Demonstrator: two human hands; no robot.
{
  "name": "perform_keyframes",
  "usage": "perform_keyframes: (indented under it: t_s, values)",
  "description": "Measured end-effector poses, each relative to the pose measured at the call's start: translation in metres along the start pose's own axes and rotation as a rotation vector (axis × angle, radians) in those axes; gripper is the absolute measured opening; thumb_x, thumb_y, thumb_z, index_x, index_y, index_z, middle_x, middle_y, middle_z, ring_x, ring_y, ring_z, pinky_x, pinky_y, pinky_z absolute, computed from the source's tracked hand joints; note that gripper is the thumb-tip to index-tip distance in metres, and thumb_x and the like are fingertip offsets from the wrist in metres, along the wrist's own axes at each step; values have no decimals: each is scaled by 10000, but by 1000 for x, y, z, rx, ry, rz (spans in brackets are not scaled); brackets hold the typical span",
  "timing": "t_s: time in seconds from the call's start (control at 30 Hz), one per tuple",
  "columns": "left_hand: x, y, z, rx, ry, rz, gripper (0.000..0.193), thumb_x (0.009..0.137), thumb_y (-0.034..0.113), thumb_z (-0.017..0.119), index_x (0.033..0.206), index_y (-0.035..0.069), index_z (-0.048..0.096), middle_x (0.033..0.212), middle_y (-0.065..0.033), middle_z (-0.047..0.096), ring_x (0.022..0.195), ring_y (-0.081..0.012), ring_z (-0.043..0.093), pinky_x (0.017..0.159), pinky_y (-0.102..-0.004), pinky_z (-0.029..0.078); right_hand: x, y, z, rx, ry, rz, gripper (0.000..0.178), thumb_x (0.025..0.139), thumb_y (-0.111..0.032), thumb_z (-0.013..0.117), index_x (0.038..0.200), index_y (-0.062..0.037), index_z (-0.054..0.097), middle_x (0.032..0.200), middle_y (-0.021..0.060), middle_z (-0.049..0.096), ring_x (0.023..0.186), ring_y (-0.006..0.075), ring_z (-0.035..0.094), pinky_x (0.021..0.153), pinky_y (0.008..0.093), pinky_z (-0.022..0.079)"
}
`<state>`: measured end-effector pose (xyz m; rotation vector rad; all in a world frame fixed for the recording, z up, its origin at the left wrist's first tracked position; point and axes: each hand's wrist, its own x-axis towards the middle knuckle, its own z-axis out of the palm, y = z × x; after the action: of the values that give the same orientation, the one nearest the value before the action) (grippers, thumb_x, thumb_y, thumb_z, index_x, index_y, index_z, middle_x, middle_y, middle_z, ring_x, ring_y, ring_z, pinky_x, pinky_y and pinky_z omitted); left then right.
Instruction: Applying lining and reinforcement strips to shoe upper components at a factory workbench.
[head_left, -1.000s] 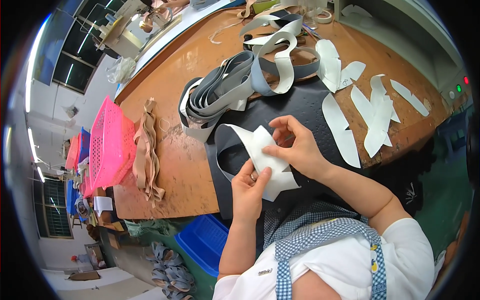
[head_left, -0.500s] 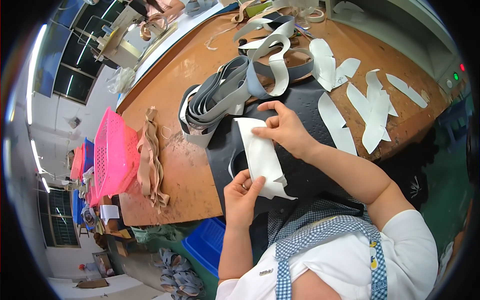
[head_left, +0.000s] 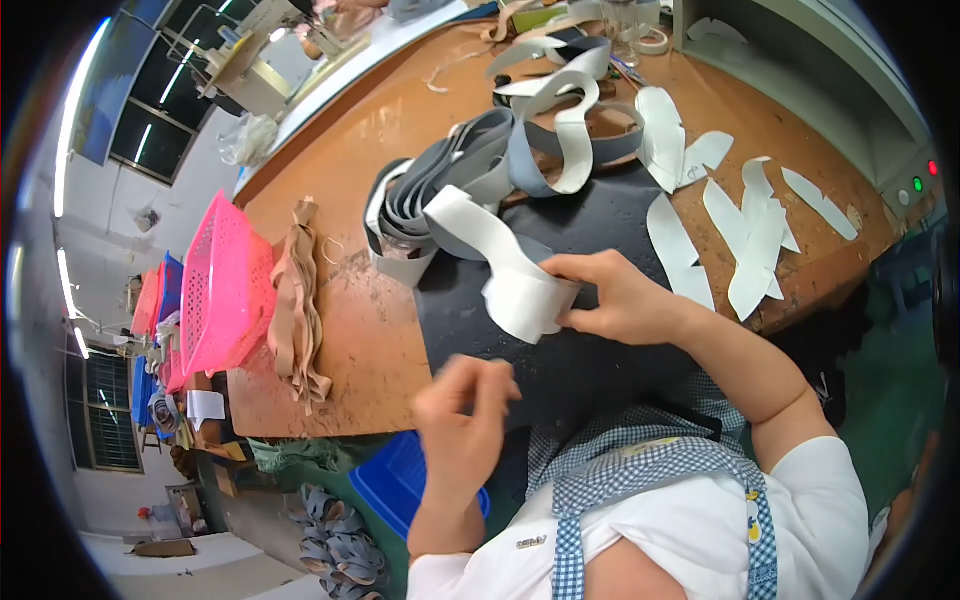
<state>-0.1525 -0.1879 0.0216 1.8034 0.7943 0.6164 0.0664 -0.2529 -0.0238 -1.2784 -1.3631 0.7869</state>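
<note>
My right hand (head_left: 625,300) pinches one end of a white strip (head_left: 530,300), thumb against the fingers. The strip bends into a loop near that hand, and its long end reaches up over a coil of grey strips (head_left: 415,205). Below and to the left, my left hand (head_left: 465,420) is off the strip, with curled fingers smeared by motion. Whether it holds anything small I cannot make out. Under both hands lies a black sheet (head_left: 460,335). More white-and-grey strips (head_left: 575,135) lie looped beyond my right hand.
Cut white pieces (head_left: 750,235) lie to the right on the brown table (head_left: 365,335). Tan strips (head_left: 300,310) and a pink basket (head_left: 220,290) are at the left. A blue bin (head_left: 385,490) stands below the table edge. A sewing machine (head_left: 250,75) is beyond.
My left hand has let go of the white strip and moved down. My right hand has moved lower and right with the strip, which is now curled instead of flat.
</note>
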Motion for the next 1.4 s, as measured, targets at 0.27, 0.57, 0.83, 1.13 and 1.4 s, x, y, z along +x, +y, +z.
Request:
perform_keyframes:
  t_s: [0.27,0.57,0.83,1.13,1.4]
  values:
    - [1,-69,32,-483,12,-459,152,963,162,582,937,12,586,773,-14,607,662,-74,556,567,-209,449,-49,4,19,-13,-167,139,524,734,-35,700,1215,37,503,1040,201,656,999,286,652,887,360,494]
    - [-10,-61,64,154,271,758,184,793,-99,597,941,-4,542,939,-185,677,685,-290,646,646,-308,526,-13,59,35,480,89,665,330,969,-290,533,968,18,648,821,46,657,658,99,599,584,252,479]
    - [29,-27,43,-811,161,-221,345,1013,297,489,1152,-18,486,983,-87,643,814,-141,650,750,-263,538,-24,6,23,538,105,420,453,994,-354,497,1241,19,568,1039,74,663,925,119,628,822,266,505]
    - [46,-27,49,-597,57,-95,277,847,6,701,1086,-46,571,964,-107,693,862,-120,645,767,-251,513,-40,5,20,444,1,303,325,921,-133,631,1189,47,584,991,70,667,903,90,611,802,263,502]
    - [49,-36,54,-570,80,-97,222,860,32,697,1045,-35,594,924,-92,694,823,-99,637,737,-232,498,-40,5,21,477,100,374,303,920,-171,644,1132,45,624,900,56,675,811,73,609,727,246,500]
